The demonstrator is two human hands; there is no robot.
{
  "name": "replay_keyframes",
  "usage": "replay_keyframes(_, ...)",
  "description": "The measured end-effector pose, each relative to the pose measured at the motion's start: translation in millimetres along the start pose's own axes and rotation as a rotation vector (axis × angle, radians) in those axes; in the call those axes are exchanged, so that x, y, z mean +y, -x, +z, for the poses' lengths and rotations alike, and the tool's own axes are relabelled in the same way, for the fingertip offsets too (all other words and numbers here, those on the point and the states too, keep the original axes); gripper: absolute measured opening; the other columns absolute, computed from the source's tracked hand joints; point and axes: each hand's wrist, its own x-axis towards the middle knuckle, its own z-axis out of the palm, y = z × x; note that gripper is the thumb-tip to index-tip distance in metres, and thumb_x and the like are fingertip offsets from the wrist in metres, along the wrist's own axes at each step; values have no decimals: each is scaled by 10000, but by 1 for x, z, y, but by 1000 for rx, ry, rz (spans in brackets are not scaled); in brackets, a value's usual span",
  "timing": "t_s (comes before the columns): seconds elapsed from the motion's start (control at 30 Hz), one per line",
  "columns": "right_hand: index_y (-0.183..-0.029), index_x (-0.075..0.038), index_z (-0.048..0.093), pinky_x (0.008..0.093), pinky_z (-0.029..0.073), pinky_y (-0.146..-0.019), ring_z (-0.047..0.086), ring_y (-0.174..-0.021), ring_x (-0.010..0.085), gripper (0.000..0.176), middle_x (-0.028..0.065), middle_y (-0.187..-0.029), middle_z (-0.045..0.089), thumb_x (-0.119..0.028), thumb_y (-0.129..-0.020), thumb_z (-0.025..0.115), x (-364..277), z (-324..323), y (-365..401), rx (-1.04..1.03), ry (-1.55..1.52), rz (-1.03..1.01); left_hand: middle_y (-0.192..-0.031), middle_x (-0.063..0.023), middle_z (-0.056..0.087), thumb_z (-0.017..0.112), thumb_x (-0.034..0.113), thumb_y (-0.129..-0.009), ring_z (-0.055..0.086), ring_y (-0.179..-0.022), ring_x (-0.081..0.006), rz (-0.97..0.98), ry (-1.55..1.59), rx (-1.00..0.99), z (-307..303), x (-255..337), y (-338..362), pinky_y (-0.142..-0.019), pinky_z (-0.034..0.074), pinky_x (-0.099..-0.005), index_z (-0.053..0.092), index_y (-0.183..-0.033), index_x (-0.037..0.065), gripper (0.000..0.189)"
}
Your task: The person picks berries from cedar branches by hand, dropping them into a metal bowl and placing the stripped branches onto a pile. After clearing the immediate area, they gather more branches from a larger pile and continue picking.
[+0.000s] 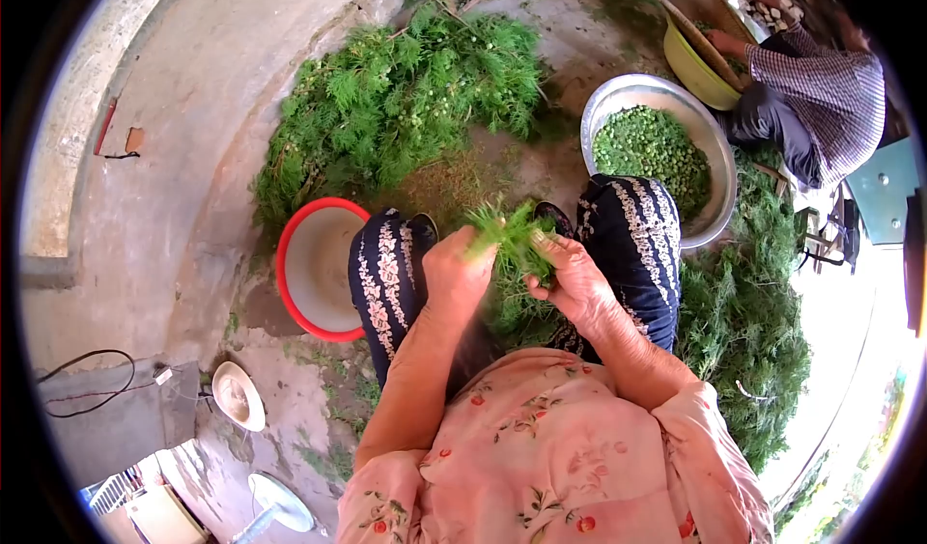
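A feathery green sprig [512,240] is stretched between my two hands, above the gap between my knees. My left hand [458,266] is closed in a fist around one side of it. On the other side my right hand [576,281] pinches the leaves between thumb and fingers. Beyond my right knee stands a wide metal basin [726,192], with many small round green seed cones [652,153] in it. A red-rimmed white tub [319,274] sits beside my left knee; no contents show in it.
A large heap of green branches [415,90] lies ahead on the concrete floor, and more branches [744,332] lie at my right. Another person [821,100] sits at the upper right by a yellow-green basin [690,66]. A pale hat-like bowl [238,396] lies at left.
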Motion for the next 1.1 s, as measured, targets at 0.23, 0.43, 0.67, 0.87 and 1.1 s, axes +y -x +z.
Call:
replay_keyframes(0.23, -978, 38, 576, 280, 448, -694, 541, -798, 128, 474, 65, -870, 598, -400, -805, 628, -10, 10, 8, -145, 95, 0, -634, -13, 383, 607, 40, -665, 475, -549, -154, 224, -161, -47, -10, 6, -3, -463, 399, -281, 620, -1037, 106, 378)
replay_keyframes(0.43, -1029, 34, 574, 254, 422, -782, 534, -840, 119, 351, 69, -930, 604, -242, -821, 632, 2, 7, -4, -161, 175, 3, -656, -26, 435, 583, 40, -699, 507, -550, -188, 145, -38, -102, 2, 2, 2, -464, 416, -311, 638, -942, 94, 254)
replay_keyframes(0.67, -1027, 22, 564, 251, 424, -783, 539, -855, 111, 274, 45, -934, 595, -181, -844, 585, 17, 8, 1, -81, 26, 40, -605, -58, 488, 575, 38, -667, 539, -547, -236, 25, -20, -239, 5, 6, -1, -485, 438, -332, 607, -924, 110, 269)
replay_keyframes(0.87, -831, -67, 595, 265, 476, -622, 580, -708, 128, 108, 20, -781, 599, -174, -843, 587, 16, 27, 24, 53, -63, 40, -588, -51, 480, 582, 41, -649, 530, -523, -224, 97, 33, -156, 8, 4, 1, -459, 429, -318, 590, -871, 113, 233)
replay_keyframes(1.1, -765, -70, 553, 253, 442, -496, 565, -624, 133, 147, 29, -726, 569, -186, -852, 577, 10, 34, 46, 91, -100, 94, -577, -42, 476, 580, 50, -671, 513, -486, -212, 144, 9, -111, 10, 6, 0, -427, 416, -311, 584, -892, 115, 231)
